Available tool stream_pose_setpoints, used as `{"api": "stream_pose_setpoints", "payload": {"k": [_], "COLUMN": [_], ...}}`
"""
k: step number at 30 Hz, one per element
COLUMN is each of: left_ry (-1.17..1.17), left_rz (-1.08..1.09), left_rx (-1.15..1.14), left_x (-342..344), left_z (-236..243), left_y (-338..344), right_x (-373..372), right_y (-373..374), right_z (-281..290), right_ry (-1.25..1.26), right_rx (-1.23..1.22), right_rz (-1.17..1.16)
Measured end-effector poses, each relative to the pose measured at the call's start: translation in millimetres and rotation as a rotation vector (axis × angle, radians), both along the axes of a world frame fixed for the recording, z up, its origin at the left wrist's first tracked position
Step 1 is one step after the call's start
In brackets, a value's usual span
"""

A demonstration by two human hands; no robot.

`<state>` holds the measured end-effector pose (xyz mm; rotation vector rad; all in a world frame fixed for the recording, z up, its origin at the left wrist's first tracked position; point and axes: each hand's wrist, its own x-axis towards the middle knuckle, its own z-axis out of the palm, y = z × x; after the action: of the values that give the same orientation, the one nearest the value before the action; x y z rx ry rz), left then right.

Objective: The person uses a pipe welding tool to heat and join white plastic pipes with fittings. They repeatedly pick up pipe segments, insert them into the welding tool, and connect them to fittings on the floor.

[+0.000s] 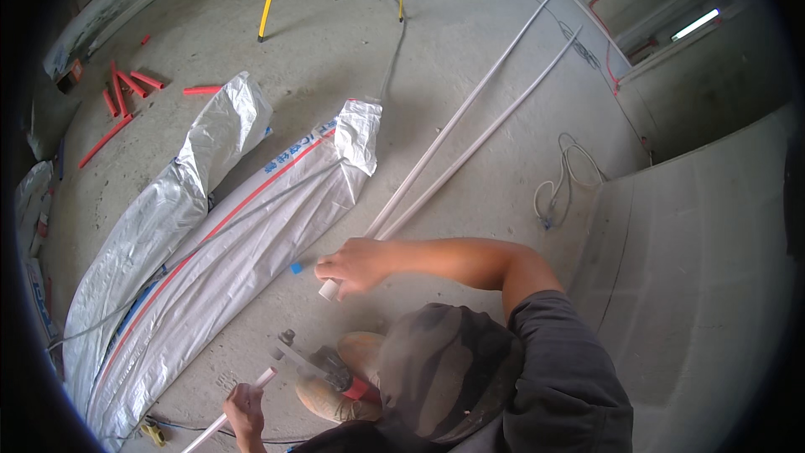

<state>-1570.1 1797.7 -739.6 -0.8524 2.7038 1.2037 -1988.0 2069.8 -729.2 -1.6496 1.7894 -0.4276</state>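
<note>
1. Toward 1 o'clock from my left hand (243,411), my right hand (356,264) wraps one white pipe end (329,290); I can't tell whether it grips both long pipes (408,214), which run toward 1.
2. My left fingers clamp a near pipe (210,431), its axis roughly 7-to-1.
3. The wrapped bundle (277,239) edges 9; floor (495,210) reaches the coiled cable (538,193) at 2.
</note>
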Motion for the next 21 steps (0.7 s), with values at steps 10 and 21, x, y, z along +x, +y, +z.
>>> {"api": "stream_pose_setpoints", "payload": {"k": [10,21], "left_ry": [-0.039,-0.035], "left_rz": [0.010,0.009], "left_rx": [-0.012,-0.004], "left_x": [4.9,5.9], "left_z": [-4.1,-6.8], "left_y": [-0.4,-0.4], "right_x": [-3.3,-2.5], "right_y": [-5.2,-9.8], "right_z": [-1.4,4.9], "right_ry": [-0.061,-0.012], "right_rx": [0.089,0.139], "right_rz": [0.076,0.051]}}
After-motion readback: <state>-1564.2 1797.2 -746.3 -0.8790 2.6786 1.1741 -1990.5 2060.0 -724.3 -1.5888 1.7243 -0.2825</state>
